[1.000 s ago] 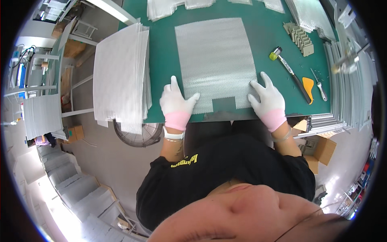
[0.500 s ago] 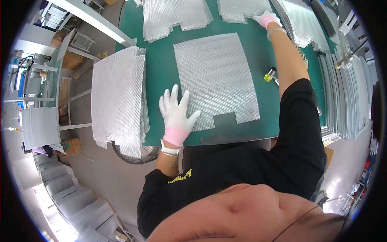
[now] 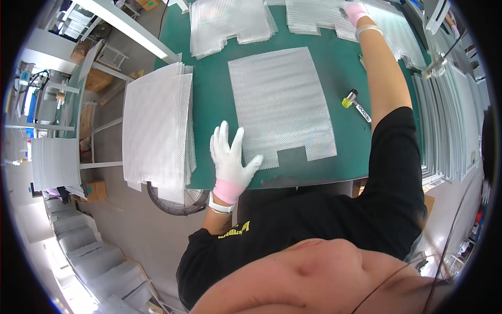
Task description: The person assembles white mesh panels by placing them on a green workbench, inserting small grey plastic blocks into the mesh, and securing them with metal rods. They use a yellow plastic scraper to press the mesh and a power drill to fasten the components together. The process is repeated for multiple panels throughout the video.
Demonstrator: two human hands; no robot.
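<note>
— What lies under the left hand (image 3: 230, 162)?

— A sheet of white expanded mesh (image 3: 282, 107), flat on the green surface (image 3: 212, 104). It is roughly rectangular, with a fine diamond pattern across it and a small square notch cut into its near edge, at about 6 o'clock on the sheet.

— Which way does the sheet run?

— Its long axis runs from 6 to 12 o'clock, away from the person, leaning slightly toward 11. The notched edge faces the person's body; the plain far edge faces the stacks at the back.

— And the hands?

— Both wear white gloves with pink cuffs. The left hand rests palm down, fingers (image 3: 224, 137) spread and released, on the sheet's near left corner, at about 7 o'clock. The right hand (image 3: 356, 11) is stretched to the far side, at about 1 o'clock, resting on a far mesh stack (image 3: 314, 15); whether its fingers grasp anything I cannot tell.

— What else is around?

— A tall pile of mesh sheets (image 3: 157, 125) sits at 9 o'clock, overhanging the surface's left edge. Another notched stack (image 3: 230, 23) lies at 12 o'clock. A small mallet with a yellow head (image 3: 355, 103) lies at 3 o'clock, just beside the right forearm, apart from the sheet.
</note>
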